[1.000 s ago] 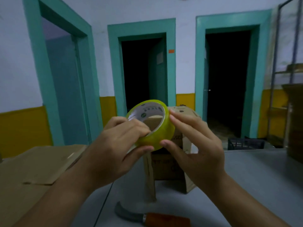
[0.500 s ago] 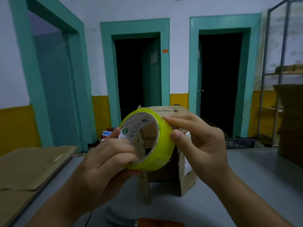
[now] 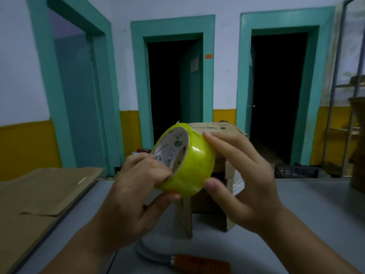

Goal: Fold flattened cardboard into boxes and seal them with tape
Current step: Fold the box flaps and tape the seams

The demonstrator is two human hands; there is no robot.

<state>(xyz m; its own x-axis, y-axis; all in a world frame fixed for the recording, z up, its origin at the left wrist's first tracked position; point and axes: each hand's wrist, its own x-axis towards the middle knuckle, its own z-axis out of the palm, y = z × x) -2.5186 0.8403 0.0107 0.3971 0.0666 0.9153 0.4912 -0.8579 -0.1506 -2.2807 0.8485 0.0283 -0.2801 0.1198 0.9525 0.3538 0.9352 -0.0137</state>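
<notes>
- Two hands hold one yellow-green tape roll (image 3: 194, 165) in the air at mid-frame, above the grey table (image 3: 316, 204) and in front of the brown cardboard box (image 3: 217, 127).
- Tape roll: glossy lime outer band, white inner core with small green logos and print. It is tilted, with the core opening facing up-left and the band toward the camera.
- Left hand (image 3: 136, 194): fingers curled over the near rim into the core, thumb under the roll, clamped on it.
- Right hand (image 3: 245, 186): fingers spread apart and laid over the top of the band, thumb pressed on its lower right side, pinching the roll.
- Box stands on the table behind the roll, with loose flaps hanging down.
- Vs 0.5 s ago: the roll has turned, so the opening faces less toward the camera and more band shows. The right thumb has dropped from the rim to the lower band, and the left fingers are deeper in the core.
- Also on the table: a curved-blade knife with a wooden handle (image 3: 177, 262) at the near edge, and flat brown cardboard sheets (image 3: 39, 194) at left.
</notes>
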